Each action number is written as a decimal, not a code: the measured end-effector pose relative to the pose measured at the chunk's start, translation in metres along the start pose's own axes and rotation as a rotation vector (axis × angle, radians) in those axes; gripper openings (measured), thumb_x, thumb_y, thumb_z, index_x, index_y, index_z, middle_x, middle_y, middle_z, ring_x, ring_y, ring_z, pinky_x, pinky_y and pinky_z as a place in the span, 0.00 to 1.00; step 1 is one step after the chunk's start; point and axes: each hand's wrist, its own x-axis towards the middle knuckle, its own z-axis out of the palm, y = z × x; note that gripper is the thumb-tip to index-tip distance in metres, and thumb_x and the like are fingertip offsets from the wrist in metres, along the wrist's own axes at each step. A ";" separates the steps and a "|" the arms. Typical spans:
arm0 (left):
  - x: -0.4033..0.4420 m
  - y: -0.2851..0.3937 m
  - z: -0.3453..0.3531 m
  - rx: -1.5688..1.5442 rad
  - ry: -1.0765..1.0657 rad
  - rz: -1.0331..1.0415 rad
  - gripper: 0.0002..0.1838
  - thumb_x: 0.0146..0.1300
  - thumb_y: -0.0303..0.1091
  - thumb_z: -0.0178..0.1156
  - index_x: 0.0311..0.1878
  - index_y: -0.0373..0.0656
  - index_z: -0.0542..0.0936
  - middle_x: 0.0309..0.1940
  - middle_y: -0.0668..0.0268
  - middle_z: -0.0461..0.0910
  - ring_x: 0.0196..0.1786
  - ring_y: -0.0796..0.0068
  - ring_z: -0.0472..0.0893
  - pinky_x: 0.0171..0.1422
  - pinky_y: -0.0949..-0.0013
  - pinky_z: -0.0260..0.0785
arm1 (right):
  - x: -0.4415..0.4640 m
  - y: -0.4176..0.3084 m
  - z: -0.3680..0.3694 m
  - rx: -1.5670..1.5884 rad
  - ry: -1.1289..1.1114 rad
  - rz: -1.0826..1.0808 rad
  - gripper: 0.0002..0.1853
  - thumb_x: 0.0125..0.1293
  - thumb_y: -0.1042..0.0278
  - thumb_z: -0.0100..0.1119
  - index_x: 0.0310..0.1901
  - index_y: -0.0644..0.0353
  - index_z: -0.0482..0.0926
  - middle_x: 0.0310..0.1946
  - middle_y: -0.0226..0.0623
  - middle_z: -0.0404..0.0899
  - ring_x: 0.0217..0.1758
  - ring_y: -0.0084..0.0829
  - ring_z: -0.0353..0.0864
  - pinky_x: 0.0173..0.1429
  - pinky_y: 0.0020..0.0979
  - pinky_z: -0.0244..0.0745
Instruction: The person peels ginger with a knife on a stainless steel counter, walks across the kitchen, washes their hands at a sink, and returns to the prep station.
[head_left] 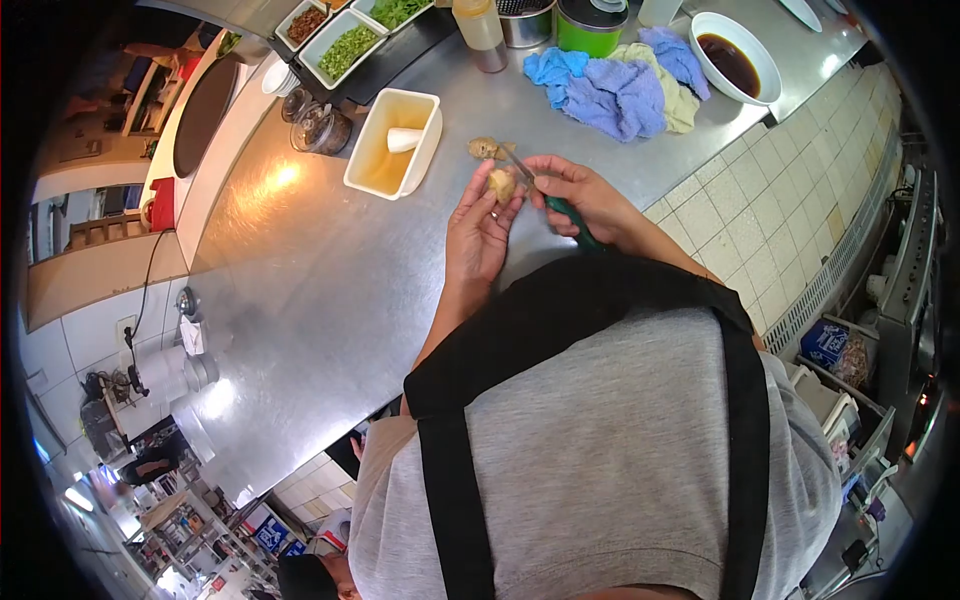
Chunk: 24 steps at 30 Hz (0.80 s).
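Between the fingers of my left hand (478, 232) is a piece of ginger (502, 184), pale yellow where its flesh shows. My right hand (580, 195) grips a small knife by its green handle (572, 220). The knife's blade (518, 162) points up and left, close beside the ginger; whether it touches cannot be made out. Another knobbly brown piece of ginger (488, 149) lies on the steel counter just beyond my left fingertips.
A white tub (436, 150) with yellowish liquid and a white piece stands left of my hands. Crumpled cloths (615, 95) and a bowl of dark liquid (730, 65) are at the upper right. Glass jars (320, 130) and trays of chopped greens (347, 53) stand farther left.
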 end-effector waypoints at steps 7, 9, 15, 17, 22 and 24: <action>0.003 -0.002 -0.002 -0.002 0.109 0.001 0.19 0.65 0.23 0.51 0.59 0.33 0.67 0.50 0.57 0.74 0.49 0.69 0.78 0.57 0.69 0.73 | 0.000 0.007 0.006 -0.667 0.110 -0.152 0.22 0.66 0.69 0.51 0.62 0.47 0.69 0.26 0.30 0.72 0.22 0.18 0.67 0.25 0.21 0.65; 0.003 -0.001 -0.001 -0.011 0.102 0.012 0.19 0.64 0.23 0.52 0.58 0.33 0.68 0.50 0.58 0.74 0.48 0.71 0.78 0.56 0.70 0.74 | -0.001 0.008 0.010 -0.781 0.137 -0.202 0.22 0.65 0.69 0.52 0.61 0.48 0.70 0.26 0.31 0.73 0.25 0.20 0.69 0.30 0.22 0.68; 0.001 0.000 -0.002 0.049 0.064 0.023 0.18 0.63 0.22 0.53 0.57 0.33 0.69 0.47 0.60 0.75 0.47 0.73 0.78 0.54 0.71 0.75 | 0.000 0.012 0.012 -0.813 0.114 -0.296 0.22 0.66 0.73 0.51 0.62 0.52 0.67 0.22 0.23 0.66 0.19 0.13 0.59 0.21 0.18 0.55; 0.000 -0.002 -0.001 0.072 0.057 0.019 0.18 0.63 0.22 0.52 0.57 0.32 0.68 0.47 0.59 0.75 0.47 0.71 0.78 0.54 0.70 0.74 | 0.002 0.013 0.010 -0.841 0.136 -0.362 0.20 0.66 0.73 0.51 0.59 0.54 0.68 0.23 0.24 0.66 0.18 0.14 0.60 0.21 0.18 0.56; -0.001 -0.002 0.001 0.136 0.006 -0.017 0.19 0.63 0.22 0.51 0.57 0.31 0.66 0.48 0.56 0.74 0.49 0.67 0.78 0.57 0.69 0.73 | 0.005 0.005 0.004 -0.318 0.060 -0.068 0.15 0.66 0.68 0.52 0.54 0.53 0.69 0.27 0.31 0.70 0.18 0.18 0.66 0.19 0.22 0.60; 0.000 0.000 -0.002 0.095 -0.017 -0.041 0.18 0.63 0.23 0.52 0.57 0.31 0.68 0.49 0.56 0.74 0.50 0.67 0.78 0.57 0.69 0.73 | 0.004 0.005 0.002 -0.145 0.035 -0.026 0.15 0.67 0.68 0.51 0.54 0.52 0.68 0.27 0.31 0.70 0.17 0.17 0.64 0.17 0.20 0.57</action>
